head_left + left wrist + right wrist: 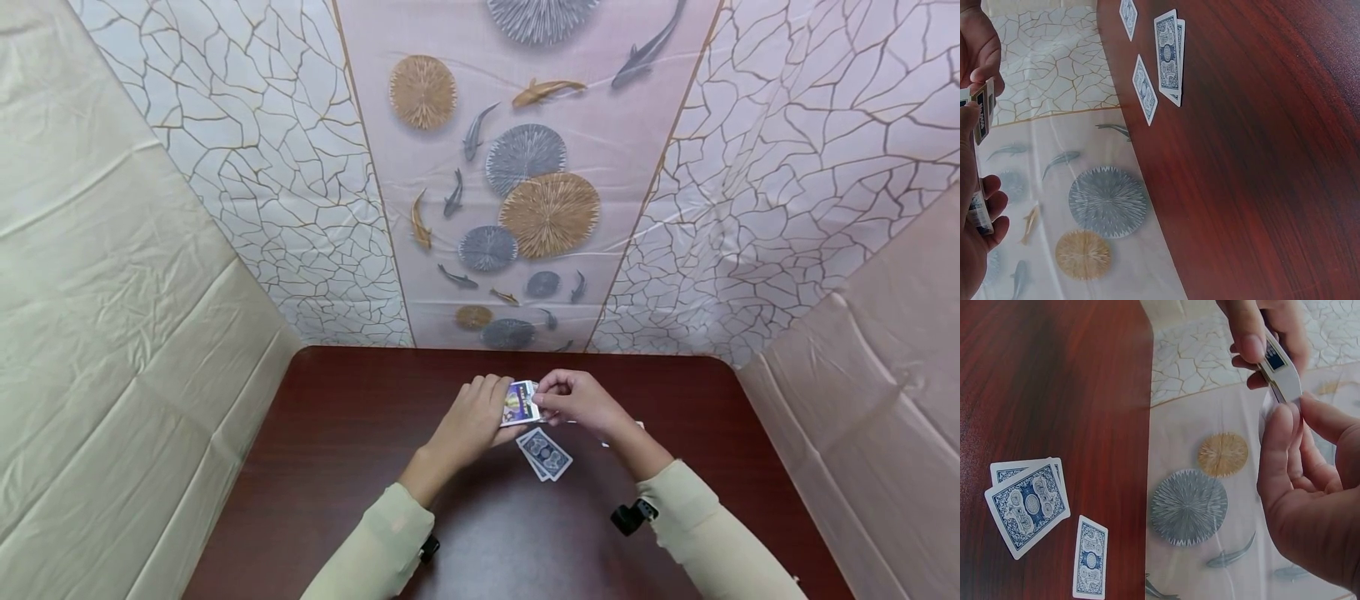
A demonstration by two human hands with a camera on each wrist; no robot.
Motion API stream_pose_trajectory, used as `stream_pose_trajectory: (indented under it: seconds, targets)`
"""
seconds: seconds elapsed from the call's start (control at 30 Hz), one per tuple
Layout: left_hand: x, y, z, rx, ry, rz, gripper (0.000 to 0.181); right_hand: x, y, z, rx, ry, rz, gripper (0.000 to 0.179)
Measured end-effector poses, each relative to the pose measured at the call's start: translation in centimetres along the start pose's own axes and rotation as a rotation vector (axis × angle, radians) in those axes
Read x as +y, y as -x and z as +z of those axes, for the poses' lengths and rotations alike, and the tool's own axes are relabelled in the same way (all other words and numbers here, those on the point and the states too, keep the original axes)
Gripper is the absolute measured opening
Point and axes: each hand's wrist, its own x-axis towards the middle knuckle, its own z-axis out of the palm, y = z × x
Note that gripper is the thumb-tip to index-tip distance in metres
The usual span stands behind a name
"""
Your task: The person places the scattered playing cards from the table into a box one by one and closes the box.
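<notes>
My left hand (468, 414) grips a card box (517, 403) with a purple and yellow printed face and a white edge, above the table. The thumb and fingertips of my right hand (577, 402) pinch the box's right end, where a pale flap shows in the right wrist view. Just below the box, two overlapping playing cards (546, 455) lie face down, their backs patterned in blue and white. A single face-down card (1090, 557) lies apart from them. What is inside the box is hidden by the fingers.
The dark red wooden table (337, 467) ends at a patterned cloth (510, 317) with fish and round motifs. Another face-down card (1128, 19) lies near the table's far edge. Beige cloth walls (135, 333) stand at both sides.
</notes>
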Motion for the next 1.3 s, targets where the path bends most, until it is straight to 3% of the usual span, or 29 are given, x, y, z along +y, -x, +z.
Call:
stream_pose_trajectory:
  seconds: [0.4, 0.7, 1.0, 1.13, 1.3]
  targets:
    - [-0.1, 0.3, 0.0, -0.008, 0.024, -0.019, 0.074, -0.4, 0.4, 1.1, 0.092, 0.111, -0.097, 0.019]
    - [-0.8, 0.8, -0.1, -0.055, 0.008, -0.036, 0.075, 0.3, 0.9, 0.4, 0.146, 0.018, -0.186, 0.022]
    - [-1.3, 0.9, -0.4, -0.063, 0.027, -0.063, 0.076, 3.4, 0.6, -1.2, 0.212, 0.024, -0.232, 0.019]
    - [-1.5, 0.9, -0.4, -0.05, 0.032, -0.062, 0.075, 4.9, 0.3, -1.6, 0.222, 0.086, -0.231, 0.021]
    - [-1.8, 1.1, -0.3, -0.029, 0.032, -0.054, 0.075, 6.6, 0.0, -1.6, 0.263, 0.24, -0.197, 0.02]
